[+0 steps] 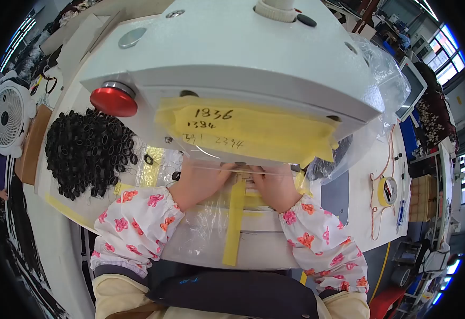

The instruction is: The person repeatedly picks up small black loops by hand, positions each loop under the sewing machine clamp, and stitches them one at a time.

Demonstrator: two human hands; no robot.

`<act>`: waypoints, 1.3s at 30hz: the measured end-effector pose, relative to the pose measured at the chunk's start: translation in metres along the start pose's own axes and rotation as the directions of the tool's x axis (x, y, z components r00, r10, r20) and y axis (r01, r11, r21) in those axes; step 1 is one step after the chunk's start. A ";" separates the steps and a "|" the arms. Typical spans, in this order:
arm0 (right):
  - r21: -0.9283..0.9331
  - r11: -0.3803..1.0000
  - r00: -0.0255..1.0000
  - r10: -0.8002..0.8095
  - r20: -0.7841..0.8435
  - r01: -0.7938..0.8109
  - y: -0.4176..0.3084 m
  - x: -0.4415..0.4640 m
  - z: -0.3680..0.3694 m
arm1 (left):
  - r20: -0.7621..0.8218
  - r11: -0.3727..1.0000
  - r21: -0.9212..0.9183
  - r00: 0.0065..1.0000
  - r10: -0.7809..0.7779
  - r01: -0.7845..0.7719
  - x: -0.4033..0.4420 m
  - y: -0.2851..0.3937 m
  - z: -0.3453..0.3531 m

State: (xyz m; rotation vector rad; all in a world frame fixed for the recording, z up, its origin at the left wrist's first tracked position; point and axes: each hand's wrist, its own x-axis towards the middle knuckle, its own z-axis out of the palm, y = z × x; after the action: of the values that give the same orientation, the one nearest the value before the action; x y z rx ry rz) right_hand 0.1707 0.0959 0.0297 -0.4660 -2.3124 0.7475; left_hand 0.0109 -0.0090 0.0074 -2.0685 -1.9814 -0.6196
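Observation:
Both my hands reach under the front of a white machine head (232,85), partly covered by its clear guard. My left hand (200,182) comes in from the left, fingers bent inward near the machine's middle. Opposite it, my right hand (277,187) has its thumb and fingers drawn together at the same spot. The fingertips almost meet, and whatever they pinch is hidden. A yellow tape strip (235,223) runs from between my hands toward the table's front edge. Left of my left hand lie a loose black band (148,159) and a large pile of black bands (86,151).
A red button (114,100) juts from the machine's left side. Yellow tape with handwritten numbers (248,130) covers its front. A tape roll (387,191), an orange cord (373,212) and a blue pen (401,212) lie right. A white fan (10,114) stands far left.

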 end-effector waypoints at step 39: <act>-0.601 0.787 0.976 -0.006 0.218 0.139 -0.046 -0.028 0.001 | -0.041 0.999 0.007 0.998 -0.039 0.039 0.018 0.002 -0.004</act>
State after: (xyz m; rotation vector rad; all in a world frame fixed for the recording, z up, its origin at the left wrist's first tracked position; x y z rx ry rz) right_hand 0.1844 0.0456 0.0441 -0.5961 -2.7348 -0.0343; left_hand 0.0126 0.0056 0.0194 -2.0010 -2.0027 -0.6552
